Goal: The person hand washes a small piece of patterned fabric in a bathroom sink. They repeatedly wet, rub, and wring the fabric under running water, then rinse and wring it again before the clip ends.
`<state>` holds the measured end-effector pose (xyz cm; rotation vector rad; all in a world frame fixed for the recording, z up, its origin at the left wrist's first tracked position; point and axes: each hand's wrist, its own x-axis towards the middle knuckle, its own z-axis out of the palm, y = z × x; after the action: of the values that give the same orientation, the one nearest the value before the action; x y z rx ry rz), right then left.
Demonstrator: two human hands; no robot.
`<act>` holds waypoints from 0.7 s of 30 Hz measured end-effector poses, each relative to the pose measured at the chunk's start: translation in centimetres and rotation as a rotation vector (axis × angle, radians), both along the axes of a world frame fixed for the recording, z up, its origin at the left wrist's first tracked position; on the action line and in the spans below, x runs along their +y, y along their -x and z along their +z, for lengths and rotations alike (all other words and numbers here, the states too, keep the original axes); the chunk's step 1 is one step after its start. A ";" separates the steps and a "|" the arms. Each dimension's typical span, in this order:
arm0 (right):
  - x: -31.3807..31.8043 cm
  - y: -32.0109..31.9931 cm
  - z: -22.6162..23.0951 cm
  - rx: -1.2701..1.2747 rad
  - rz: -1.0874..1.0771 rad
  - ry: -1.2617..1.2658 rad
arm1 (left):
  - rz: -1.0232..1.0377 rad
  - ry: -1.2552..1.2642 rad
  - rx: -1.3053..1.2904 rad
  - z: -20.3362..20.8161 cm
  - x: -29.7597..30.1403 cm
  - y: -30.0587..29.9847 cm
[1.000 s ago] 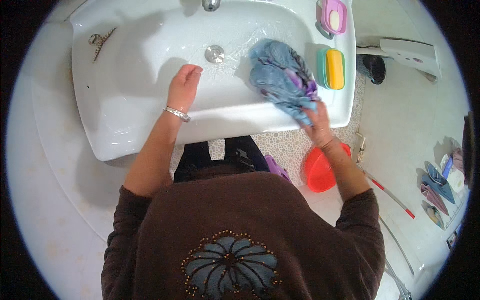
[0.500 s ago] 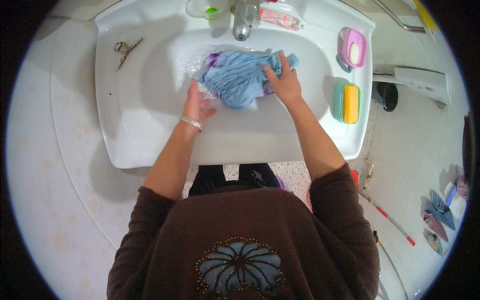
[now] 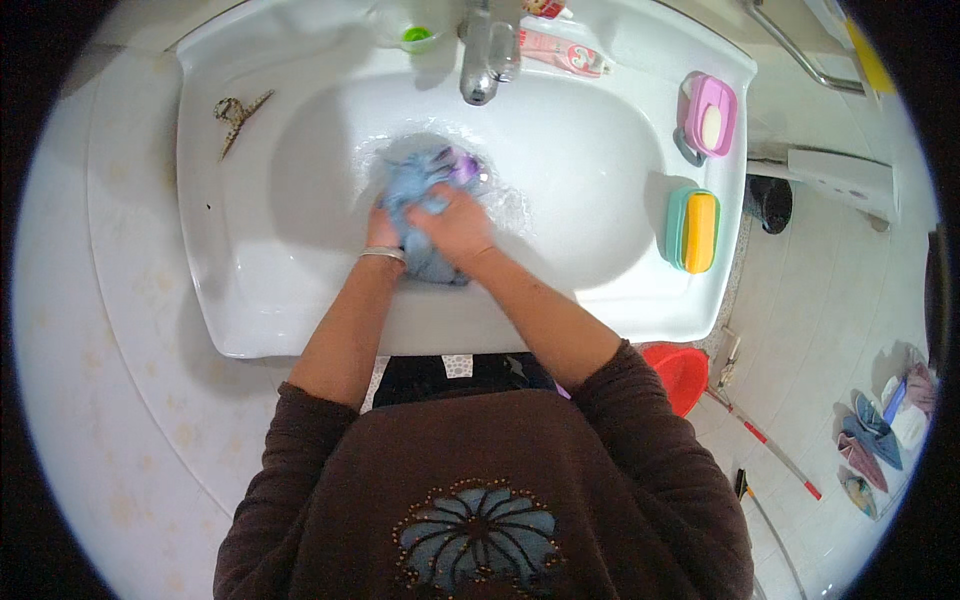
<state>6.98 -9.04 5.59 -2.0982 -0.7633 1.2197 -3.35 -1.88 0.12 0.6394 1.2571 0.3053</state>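
Observation:
A wet, light-blue cloth (image 3: 408, 182) with a purple patch lies bunched up in the white sink (image 3: 590, 130), left of the middle and toward the near side. My left hand (image 3: 382, 230) is closed on its left side, its fingers partly hidden under the folds. From the right, my right hand (image 3: 455, 225) grips the top of the bunch, slightly smeared by motion. The two hands almost meet. Part of the cloth hangs below my right hand toward the sink's front. Water with bubbles surrounds the bunch.
The faucet (image 3: 480, 75) stands at the back centre, beside a pink-and-white tube (image 3: 560, 52). A hair claw clip (image 3: 236, 120) lies on the left rim. On the right rim sit a pink soap dish (image 3: 712, 112) and a green dish with a yellow soap bar (image 3: 701, 232). A red basin (image 3: 678, 378) is below right.
My right hand has swung left and nearer, bringing the cloth from a spread shape into a tight bunch. My left hand, open and beside the cloth before, now holds it.

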 end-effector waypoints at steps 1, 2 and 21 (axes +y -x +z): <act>0.2 -1.2 -0.5 0.030 -0.051 0.037 | -0.020 -0.227 0.193 -3.1 -0.6 1.3; -0.4 -3.0 -1.9 -0.004 -0.087 0.040 | -0.217 -0.375 0.294 -2.3 -0.9 0.8; 5.8 -4.8 -3.5 -0.463 -0.002 0.388 | -1.343 -0.891 0.500 3.1 -1.7 -1.4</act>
<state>11.77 -3.21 2.09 -2.7555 -0.7616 0.9420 -1.92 -3.61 3.27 2.2487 0.8324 -0.4983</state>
